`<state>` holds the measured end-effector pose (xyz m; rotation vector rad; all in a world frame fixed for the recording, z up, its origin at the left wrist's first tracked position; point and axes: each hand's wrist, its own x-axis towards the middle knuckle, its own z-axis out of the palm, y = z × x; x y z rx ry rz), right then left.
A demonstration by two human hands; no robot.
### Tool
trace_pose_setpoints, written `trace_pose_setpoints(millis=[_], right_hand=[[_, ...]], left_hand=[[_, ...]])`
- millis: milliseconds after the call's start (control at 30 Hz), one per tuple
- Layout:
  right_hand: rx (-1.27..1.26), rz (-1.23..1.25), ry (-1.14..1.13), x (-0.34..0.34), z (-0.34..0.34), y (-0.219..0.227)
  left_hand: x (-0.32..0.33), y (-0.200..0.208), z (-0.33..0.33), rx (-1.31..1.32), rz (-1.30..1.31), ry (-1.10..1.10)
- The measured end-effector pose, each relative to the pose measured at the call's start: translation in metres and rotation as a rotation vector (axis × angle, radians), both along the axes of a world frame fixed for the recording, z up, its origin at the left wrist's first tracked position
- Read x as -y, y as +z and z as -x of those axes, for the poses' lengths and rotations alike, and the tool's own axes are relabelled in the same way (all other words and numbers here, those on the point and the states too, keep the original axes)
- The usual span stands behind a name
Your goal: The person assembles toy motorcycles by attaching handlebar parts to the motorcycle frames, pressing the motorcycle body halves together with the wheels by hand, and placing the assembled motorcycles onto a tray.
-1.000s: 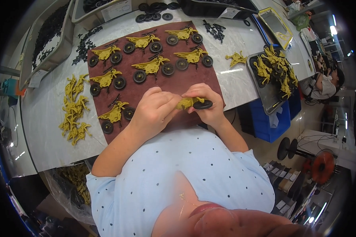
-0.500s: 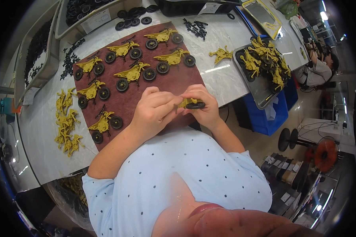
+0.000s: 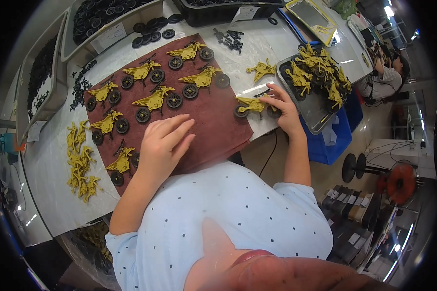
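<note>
A yellow toy motorcycle [image 3: 250, 104] with black wheels is at the right edge of the dark red mat, beside the white tabletop. My right hand [image 3: 282, 107] reaches over its right end, with the thumb and fingers bent around that end. Over the near part of the mat hovers my left hand [image 3: 164, 140], its fingers apart and nothing in them. Several similar toy motorcycles, such as one in the middle [image 3: 153, 101], stand in rows on the mat [image 3: 209, 133]. My left forearm passes close to the nearest one [image 3: 124, 160].
Loose yellow motorcycle bodies [image 3: 80, 165] lie left of the mat. A metal tray [image 3: 320, 123] at right holds more yellow parts. Grey bins [image 3: 109, 39] of black parts stand at the back left. A blue crate [image 3: 332, 145] sits below the table edge. A person [image 3: 386, 72] sits farther right.
My hands have separated. The right moved right and away from me with the toy motorcycle, to the mat's right edge. My left hand let go, opened and shifted left.
</note>
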<state>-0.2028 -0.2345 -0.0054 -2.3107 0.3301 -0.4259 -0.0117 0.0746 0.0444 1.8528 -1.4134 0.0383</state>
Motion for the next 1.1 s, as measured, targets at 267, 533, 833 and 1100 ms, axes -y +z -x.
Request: trace_pose_setpoints(millis=[267,533,833,1100], right_hand=[[-0.269,0.531,-0.106,0.006,-0.005,0.031],[-0.236,0.673,-0.057,0.031,-0.075,0.021],[0.03,0.145,-0.16,-0.026,-0.116,0.048],[-0.419,-0.423,0.56,-0.227,-0.166,0.066]], left_hand=[[-0.045,0.007,-0.009,0.023,-0.031,0.19],[-0.123,0.013,-0.035,-0.007,-0.204,0.566],[-0.173,-0.019,-0.037,-0.066,-0.305,0.628],[-0.168,0.007,-0.038,0.063,-0.051,0.4]])
